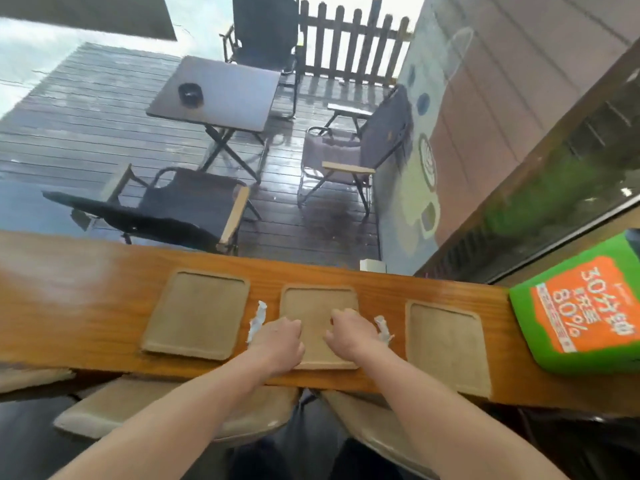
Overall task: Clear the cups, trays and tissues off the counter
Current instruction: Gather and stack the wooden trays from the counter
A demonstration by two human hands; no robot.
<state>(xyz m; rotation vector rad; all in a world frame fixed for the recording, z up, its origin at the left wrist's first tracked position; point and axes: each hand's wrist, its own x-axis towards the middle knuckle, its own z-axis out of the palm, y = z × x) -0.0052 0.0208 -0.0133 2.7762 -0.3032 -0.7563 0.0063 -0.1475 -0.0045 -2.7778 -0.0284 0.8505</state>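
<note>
Gripping tray [317, 303]: left hand [278, 341], right hand [349, 336]

L hand [278, 341], R hand [351, 332] hide edges of mid tray [317, 306]; green sign [585, 306] cut off rt.

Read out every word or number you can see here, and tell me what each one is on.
"30分钟": on the orange panel of the green box, printed sideways.
"80%": same panel, next line.
Small white print on that panel: too blurred to read.
Round emblem on the wall mural: too blurred to read.
</note>
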